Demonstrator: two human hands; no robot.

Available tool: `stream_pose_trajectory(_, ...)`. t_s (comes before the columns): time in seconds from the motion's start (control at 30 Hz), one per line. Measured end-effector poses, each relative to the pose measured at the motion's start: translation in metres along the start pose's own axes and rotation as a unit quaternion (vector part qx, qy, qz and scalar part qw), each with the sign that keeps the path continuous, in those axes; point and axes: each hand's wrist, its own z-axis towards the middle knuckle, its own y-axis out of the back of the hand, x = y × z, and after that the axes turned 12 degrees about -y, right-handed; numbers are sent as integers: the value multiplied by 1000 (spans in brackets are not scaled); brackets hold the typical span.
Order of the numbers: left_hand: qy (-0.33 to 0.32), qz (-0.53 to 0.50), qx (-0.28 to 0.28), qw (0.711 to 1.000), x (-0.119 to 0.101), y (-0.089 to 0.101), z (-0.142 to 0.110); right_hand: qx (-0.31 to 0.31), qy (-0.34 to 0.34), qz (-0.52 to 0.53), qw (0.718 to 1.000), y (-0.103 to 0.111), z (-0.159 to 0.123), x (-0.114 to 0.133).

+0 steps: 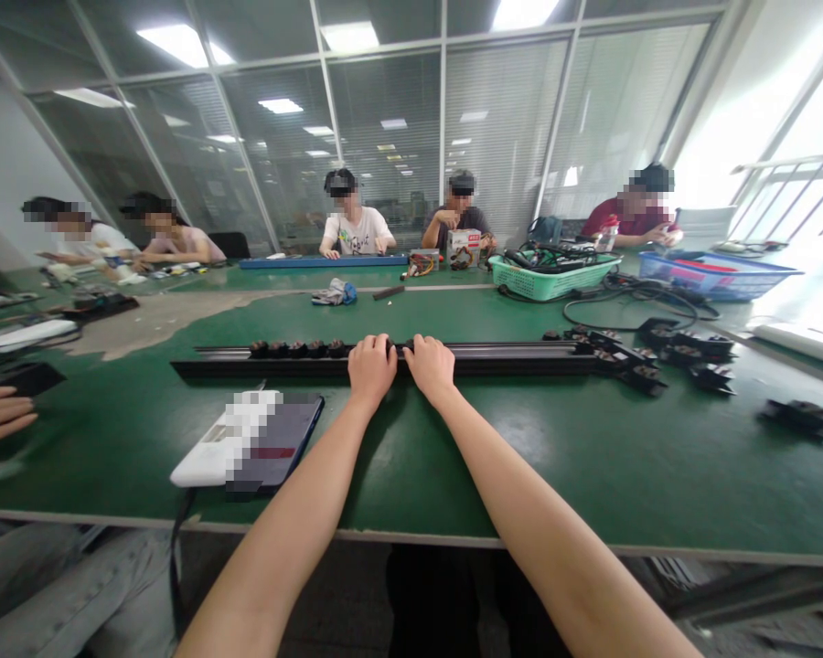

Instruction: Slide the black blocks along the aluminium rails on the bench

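Observation:
A long black rail (521, 364) with a channel along its top lies crosswise on the table in front of me. Over its middle, my left hand (372, 367) and my right hand (430, 366) sit close together, fingers curled down onto it. A bit of dark material shows between the hands; my fingers hide most of it. Left of my hands, a row of small black parts (296, 350) sits in the channel. More loose black parts (641, 375) are heaped at the rail's right end, some resting against it.
A white device and dark phone (284, 452) lie nearer me, left. A co-worker's hand (0, 416) is at the left edge. A green basket (555, 279) of cables and a blue basket (720, 274) stand at the back right. Several people sit across the green table (535, 475).

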Motion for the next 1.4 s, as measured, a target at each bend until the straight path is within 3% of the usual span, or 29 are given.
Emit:
stream_pose_trajectory(0.37,7,14,14,1000,-3,3,-1,-9,-32,-14,999,-2,-1,5)
stream_pose_trajectory(0.67,8,18,19,1000,-4,4,0,-18,-4,-39,999,-4,0,5)
stream_pose_trajectory(1.4,-2,21,7,1000,0,-2,-1,-26,-9,-41,999,-6,-2,3)
